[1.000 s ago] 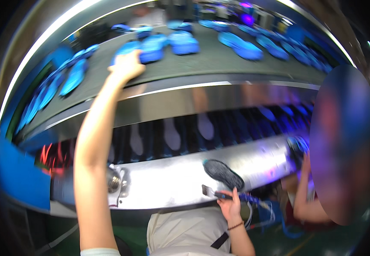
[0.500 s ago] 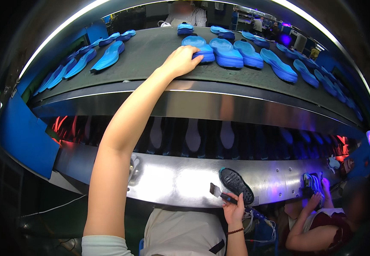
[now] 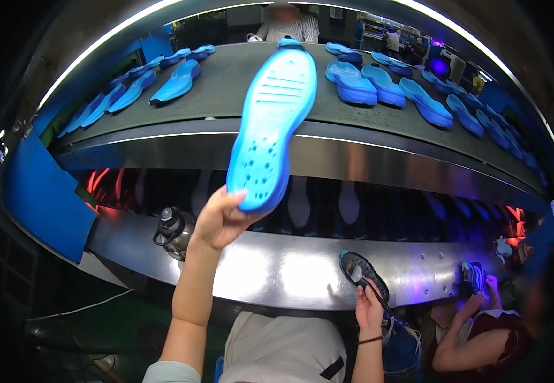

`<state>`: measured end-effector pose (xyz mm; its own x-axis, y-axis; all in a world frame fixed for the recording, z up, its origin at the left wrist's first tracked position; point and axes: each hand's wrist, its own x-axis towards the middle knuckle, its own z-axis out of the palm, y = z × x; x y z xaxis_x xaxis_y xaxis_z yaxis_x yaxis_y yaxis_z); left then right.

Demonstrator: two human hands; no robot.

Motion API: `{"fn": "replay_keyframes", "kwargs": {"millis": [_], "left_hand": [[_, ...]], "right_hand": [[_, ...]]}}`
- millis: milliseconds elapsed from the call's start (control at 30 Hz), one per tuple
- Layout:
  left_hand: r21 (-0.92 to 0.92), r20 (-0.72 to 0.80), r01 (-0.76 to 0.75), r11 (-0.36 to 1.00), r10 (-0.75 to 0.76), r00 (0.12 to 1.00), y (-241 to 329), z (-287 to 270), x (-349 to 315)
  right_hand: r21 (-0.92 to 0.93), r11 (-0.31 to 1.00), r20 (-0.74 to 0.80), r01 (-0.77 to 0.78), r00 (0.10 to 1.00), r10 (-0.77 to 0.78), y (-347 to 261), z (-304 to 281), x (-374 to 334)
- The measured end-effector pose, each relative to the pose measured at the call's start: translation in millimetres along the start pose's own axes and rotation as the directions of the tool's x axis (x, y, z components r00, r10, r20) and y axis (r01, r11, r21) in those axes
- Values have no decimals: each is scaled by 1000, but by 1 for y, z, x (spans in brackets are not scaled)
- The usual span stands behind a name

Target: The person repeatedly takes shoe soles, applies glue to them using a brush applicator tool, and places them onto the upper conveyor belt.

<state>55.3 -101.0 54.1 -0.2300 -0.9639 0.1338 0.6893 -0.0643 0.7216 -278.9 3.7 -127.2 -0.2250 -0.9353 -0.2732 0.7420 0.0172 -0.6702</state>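
My left hand (image 3: 220, 220) grips a bright blue shoe midsole (image 3: 270, 121) by its lower end. The midsole stands up lengthwise in front of the conveyor's edge, showing grooves and small holes on its face. Lower right, my right hand (image 3: 369, 309) is closed on a flat brush (image 3: 355, 272) with a dark handle. The brush head lies over a black outsole (image 3: 371, 266) on the metal ledge. From this view I cannot tell whether the bristles touch it.
More blue midsoles (image 3: 351, 83) lie along the dark conveyor belt (image 3: 219, 83). Beneath it, a slot holds a row of soles (image 3: 349, 201). A dark bottle (image 3: 176, 233) stands on the metal ledge (image 3: 277, 271). A co-worker's hands (image 3: 475, 300) hold a shoe at the right; another person sits across.
My left hand has lifted a blue midsole off the belt and brought it nearer. The brush has moved from beside the black outsole to over it. The bottle has come into view.
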Motion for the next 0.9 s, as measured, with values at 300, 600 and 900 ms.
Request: {"fn": "replay_keyframes", "kwargs": {"millis": [300, 600, 900], "left_hand": [[-303, 94, 387, 871, -377, 921, -139, -79, -121], [-429, -271, 466, 774, -602, 751, -172, -116, -202], [-467, -150, 489, 737, -611, 778, -212, -91, -133]], "right_hand": [[-27, 998, -36, -51, 998, 50, 9, -6, -1], [35, 997, 23, -67, 998, 66, 39, -8, 9], [-44, 997, -70, 61, 996, -64, 1, -10, -9]]}}
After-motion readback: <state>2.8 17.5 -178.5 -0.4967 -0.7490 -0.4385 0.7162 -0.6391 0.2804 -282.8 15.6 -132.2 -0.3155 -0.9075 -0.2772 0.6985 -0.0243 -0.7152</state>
